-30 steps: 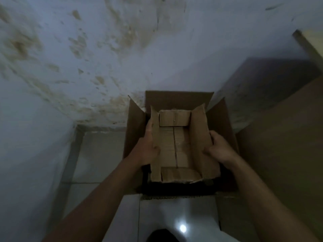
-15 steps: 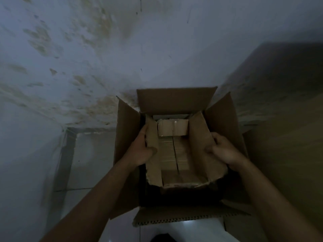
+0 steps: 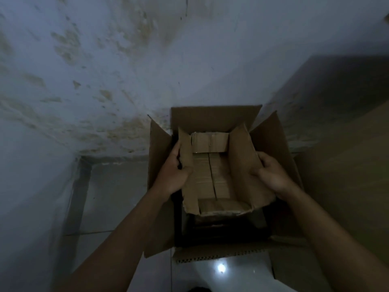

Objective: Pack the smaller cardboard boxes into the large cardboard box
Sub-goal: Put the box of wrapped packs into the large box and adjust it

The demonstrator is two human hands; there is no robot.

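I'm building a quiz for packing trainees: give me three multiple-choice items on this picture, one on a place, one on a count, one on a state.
1. Where is the smaller box?
A. on the floor beside the large box
B. within the open top of the large box
C. on a shelf

2. How many hands grip the smaller box?
A. none
B. one
C. two

3. What state are the large box's top flaps in?
A. open
B. taped shut
C. torn off

Answers:
1 B: the large box's flaps rise around it on all sides.
2 C: the left hand clasps its left flap and the right hand its right flap.
3 A: all four flaps stand or splay outward.
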